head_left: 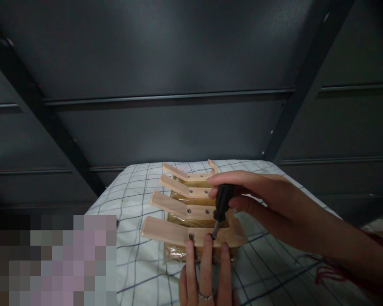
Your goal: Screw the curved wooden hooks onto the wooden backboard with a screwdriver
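A pale wooden rack [178, 212] with several parallel slats lies on a white checked cloth [137, 263]. My right hand [268, 204] is closed round a black-handled screwdriver [221, 206], its tip set on a screw in the nearest slat. My left hand [206, 272] comes up from the bottom edge with fingers stretched out, the fingertips pressing on the front edge of that slat. A ring shows on one of its fingers.
The cloth covers a raised surface that ends at a dark panelled wall [178, 85] with slanted dark beams [47, 114]. A blurred pixelated patch [51, 259] fills the lower left corner.
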{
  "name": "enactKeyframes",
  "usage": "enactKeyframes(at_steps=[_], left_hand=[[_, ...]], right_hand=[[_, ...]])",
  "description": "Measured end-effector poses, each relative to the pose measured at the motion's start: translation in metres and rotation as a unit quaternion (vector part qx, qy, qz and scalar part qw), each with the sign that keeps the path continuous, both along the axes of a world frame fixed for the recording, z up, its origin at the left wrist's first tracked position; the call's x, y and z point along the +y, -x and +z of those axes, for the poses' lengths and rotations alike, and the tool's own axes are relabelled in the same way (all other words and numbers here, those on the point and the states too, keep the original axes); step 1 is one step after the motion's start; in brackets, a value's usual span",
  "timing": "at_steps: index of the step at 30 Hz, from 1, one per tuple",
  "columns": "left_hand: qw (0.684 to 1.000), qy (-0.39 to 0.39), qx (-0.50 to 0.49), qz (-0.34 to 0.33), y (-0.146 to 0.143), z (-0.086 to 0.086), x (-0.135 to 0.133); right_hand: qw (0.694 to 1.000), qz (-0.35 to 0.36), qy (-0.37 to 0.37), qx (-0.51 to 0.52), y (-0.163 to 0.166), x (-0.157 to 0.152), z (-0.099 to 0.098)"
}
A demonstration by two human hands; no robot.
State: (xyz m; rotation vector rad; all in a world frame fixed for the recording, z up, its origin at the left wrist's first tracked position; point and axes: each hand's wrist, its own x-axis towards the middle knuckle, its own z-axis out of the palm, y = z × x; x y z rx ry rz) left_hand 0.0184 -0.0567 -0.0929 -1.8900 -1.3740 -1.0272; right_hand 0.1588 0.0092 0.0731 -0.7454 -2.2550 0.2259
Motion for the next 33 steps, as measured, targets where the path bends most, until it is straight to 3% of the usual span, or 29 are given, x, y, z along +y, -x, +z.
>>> enactKeyframes(at_steps=[13,23,28,33], left_hand=[[1.0,0.014,-0.003,-0.016,0.0014,0.0006,-0.0008],[1.0,0.007,-0.003,-0.016,0.0016,-0.001,-0.0003],[1.0,0.01,0.01,-0.019,0.0039,-0.0016,-0.0012],[1.0,0.002,0.004,-0.017,0.0025,-0.0024,0.0002]], right_hand=[[0.998,0.002,0.065,0.012,0.0051,-0.0009,0.0074],[0.994,0.044,0.105,0.005,-0.001,0.0014,0.004],[0.997,0.005,0.08,0.009,0.0027,-0.0009,0.0039],[0.997,0.023,0.069,-0.004,0.0024,-0.0012,0.0014]])
